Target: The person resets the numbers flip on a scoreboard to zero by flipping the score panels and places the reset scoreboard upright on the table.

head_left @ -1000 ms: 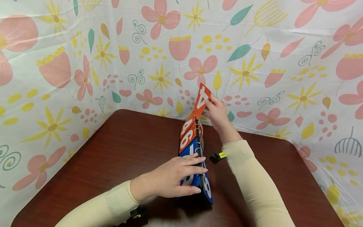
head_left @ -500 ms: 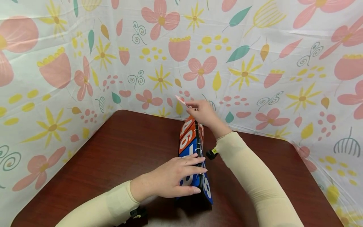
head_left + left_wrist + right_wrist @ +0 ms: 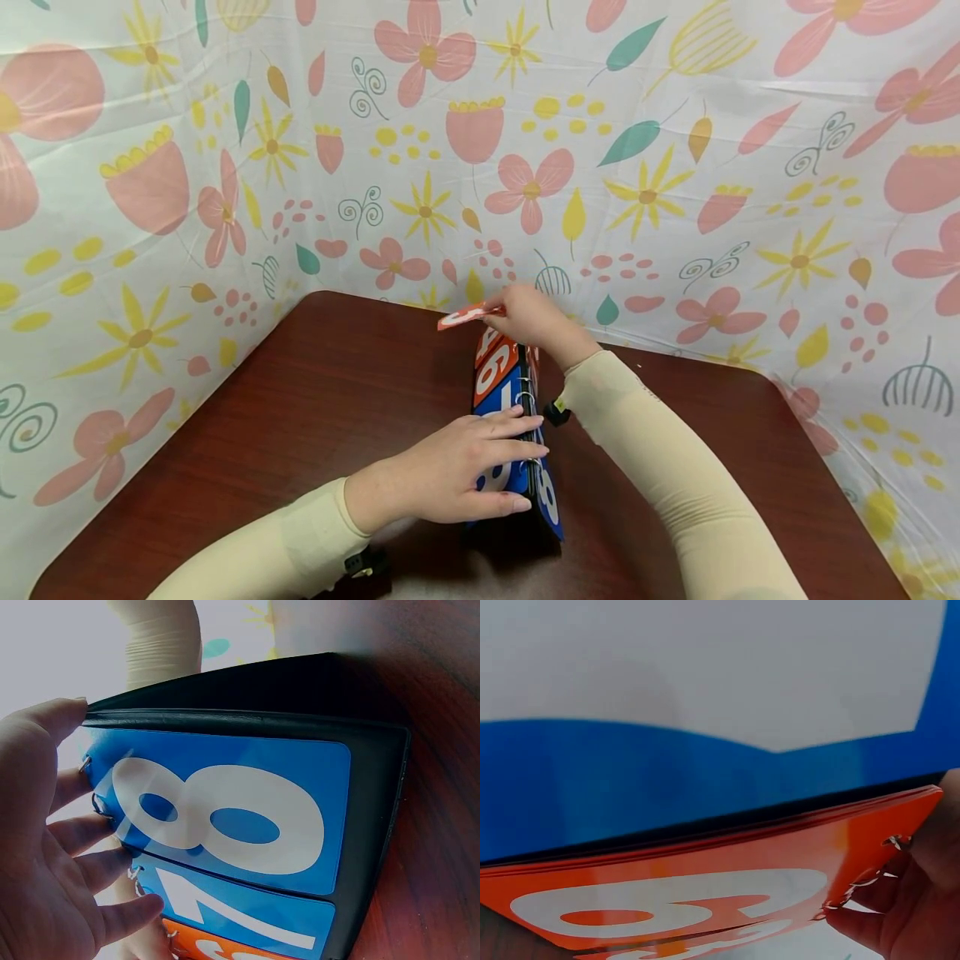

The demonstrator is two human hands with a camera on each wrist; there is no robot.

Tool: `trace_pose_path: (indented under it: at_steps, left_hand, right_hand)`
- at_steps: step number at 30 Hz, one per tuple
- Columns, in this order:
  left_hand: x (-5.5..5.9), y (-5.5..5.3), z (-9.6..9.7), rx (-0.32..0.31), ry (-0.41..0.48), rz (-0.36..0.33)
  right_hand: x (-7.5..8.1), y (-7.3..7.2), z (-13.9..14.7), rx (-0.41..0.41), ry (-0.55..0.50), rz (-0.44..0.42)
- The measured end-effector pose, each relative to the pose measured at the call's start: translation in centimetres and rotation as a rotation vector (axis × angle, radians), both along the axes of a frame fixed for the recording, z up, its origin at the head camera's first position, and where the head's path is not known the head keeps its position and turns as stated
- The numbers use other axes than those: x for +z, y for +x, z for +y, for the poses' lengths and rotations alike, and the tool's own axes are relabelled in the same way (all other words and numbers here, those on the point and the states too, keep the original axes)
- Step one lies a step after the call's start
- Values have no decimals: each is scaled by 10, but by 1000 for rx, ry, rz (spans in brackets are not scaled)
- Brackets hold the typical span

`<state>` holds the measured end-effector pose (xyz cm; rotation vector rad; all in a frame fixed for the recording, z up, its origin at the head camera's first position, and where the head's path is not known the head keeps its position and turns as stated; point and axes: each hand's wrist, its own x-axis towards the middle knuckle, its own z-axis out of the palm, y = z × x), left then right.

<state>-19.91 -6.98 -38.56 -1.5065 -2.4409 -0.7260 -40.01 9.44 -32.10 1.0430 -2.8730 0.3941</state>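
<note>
A flip scoreboard (image 3: 510, 537) stands tent-like on the table, with ringed number cards down both sides. My left hand (image 3: 450, 467) rests across the near end of its ridge, fingers straight over the rings. In the left wrist view, the thumb touches the top edge beside a blue 8 card (image 3: 225, 810). At the far end, my right hand (image 3: 536, 317) pinches an orange card (image 3: 461, 317) with a white digit, tilted out over the left side. Orange number cards (image 3: 667, 900) and their rings lie near the right fingers (image 3: 855, 926) in the right wrist view.
The dark reddish wooden table (image 3: 360, 392) extends on both sides of the scoreboard. A flower-printed cloth (image 3: 420, 150) hangs behind its far edge and along the sides.
My right hand has carried the orange card from upright over the ridge to the left side, moving left and lower. The left hand has stayed in place.
</note>
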Motion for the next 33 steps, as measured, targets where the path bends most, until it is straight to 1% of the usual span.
trace_pose_path:
  at_steps: [3,6,9,13,15,17,19,21,23,25,27,29,31,33]
  left_hand:
    - [1,1,1,-1,2,-8]
    - [2,1,0,-3,2,-12]
    - [2,1,0,-7,3,-21]
    - [2,0,0,-8,4,-23]
    - [1,0,0,-9,4,-23]
    - [1,0,0,-15,7,-29]
    - [1,0,1,-18,6,-34]
    - [0,0,1,-21,7,-42]
    - [0,0,1,-20,5,-43]
    - [1,0,1,-17,6,-47]
    - [0,-1,1,-15,7,-44]
    - [0,-1,1,-13,10,-44]
    - [0,-1,1,-12,12,-43]
    - [0,-1,1,-10,13,-42]
  right_hand:
    - [-2,-1,-1,25,49,4]
    - [-2,-2,-3,61,100,31]
    - [-1,-3,-5,83,134,33]
    - [2,-1,-6,67,170,-35]
    - [3,-1,-5,70,162,-86]
    - [4,-3,0,80,96,-133]
    - [6,-5,9,86,-20,-185]
    - [9,-6,20,86,-175,-236]
    - [11,-7,31,61,-336,-281]
    - [8,-8,42,31,-490,-322]
    - [-4,-13,52,-8,-623,-349]
    - [-22,-17,61,-52,-713,-376]
    - [-44,-21,67,-88,-766,-402]
    - [-66,-23,71,-125,-795,-449]
